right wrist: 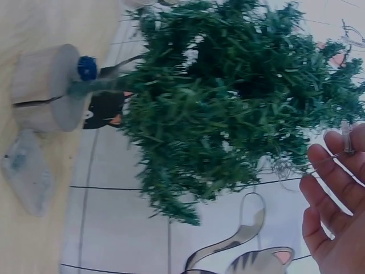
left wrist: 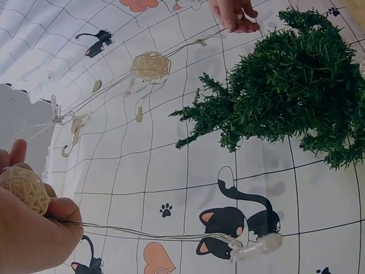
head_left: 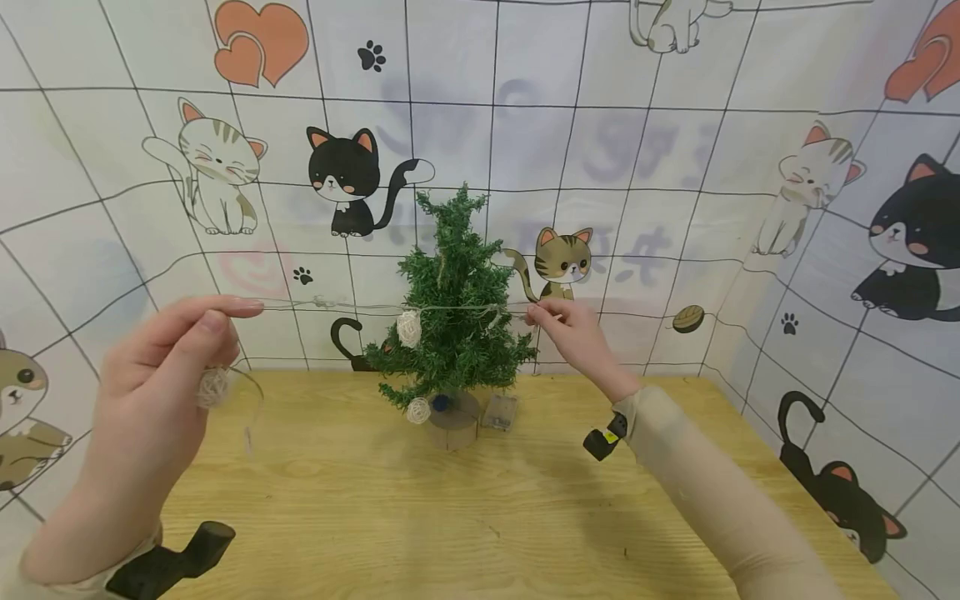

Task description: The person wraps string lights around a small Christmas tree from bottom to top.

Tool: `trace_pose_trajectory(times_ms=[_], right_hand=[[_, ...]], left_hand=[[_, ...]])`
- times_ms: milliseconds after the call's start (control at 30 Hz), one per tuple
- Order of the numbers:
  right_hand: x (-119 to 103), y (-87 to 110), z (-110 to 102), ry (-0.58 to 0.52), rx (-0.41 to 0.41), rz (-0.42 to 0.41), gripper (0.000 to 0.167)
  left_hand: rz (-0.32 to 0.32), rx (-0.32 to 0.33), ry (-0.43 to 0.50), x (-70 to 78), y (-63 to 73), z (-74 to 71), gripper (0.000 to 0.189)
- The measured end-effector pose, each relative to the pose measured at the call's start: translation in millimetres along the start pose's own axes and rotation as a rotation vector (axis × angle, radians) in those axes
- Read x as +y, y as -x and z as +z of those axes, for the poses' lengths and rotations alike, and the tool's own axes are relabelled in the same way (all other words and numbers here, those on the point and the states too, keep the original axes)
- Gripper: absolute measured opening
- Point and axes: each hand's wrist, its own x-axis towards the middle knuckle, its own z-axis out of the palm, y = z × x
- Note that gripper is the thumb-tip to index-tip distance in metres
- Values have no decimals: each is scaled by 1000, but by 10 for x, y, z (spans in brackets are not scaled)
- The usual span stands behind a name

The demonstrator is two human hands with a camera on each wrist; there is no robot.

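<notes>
A thin wire light string [head_left: 360, 306] with white wicker balls stretches between both hands, in front of a small green artificial tree [head_left: 461, 292]. My left hand [head_left: 161, 367] pinches the wire at the left, with one wicker ball [left wrist: 25, 191] against its palm. From that hand a wire end with a clear plastic tip [left wrist: 259, 247] dangles. My right hand [head_left: 573, 333] pinches the string just right of the tree; a small clear bulb [right wrist: 347, 137] shows at its fingers. Another wicker ball [left wrist: 150, 65] hangs on the taut stretch between the hands.
The tree stands on a round wooden base [head_left: 453, 425] on the wood-grain table [head_left: 420, 517]. A wicker ball [head_left: 417, 409] is by the base's left side, and a clear box [head_left: 500, 412] lies to its right. A cat-print sheet [head_left: 637, 167] covers the walls.
</notes>
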Motion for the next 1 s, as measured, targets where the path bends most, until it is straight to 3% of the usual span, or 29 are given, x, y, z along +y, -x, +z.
trace_pose_trajectory(times_ms=[300, 500, 600, 733, 1000], right_hand=[[-161, -97, -90, -23, -45, -13, 32], [-312, -111, -40, 53, -85, -132, 25], [-390, -124, 10, 90, -118, -171, 24], [-456, -161, 100, 127, -165, -157, 23], [-522, -179, 289, 120, -209, -108, 23]], left_hand=[[16, 62, -16, 36, -15, -64, 23], [31, 95, 4, 68, -13, -75, 23], [53, 58, 90, 79, -10, -112, 24], [63, 35, 147, 105, -2, -158, 25], [58, 39, 143, 151, 21, -163, 25]])
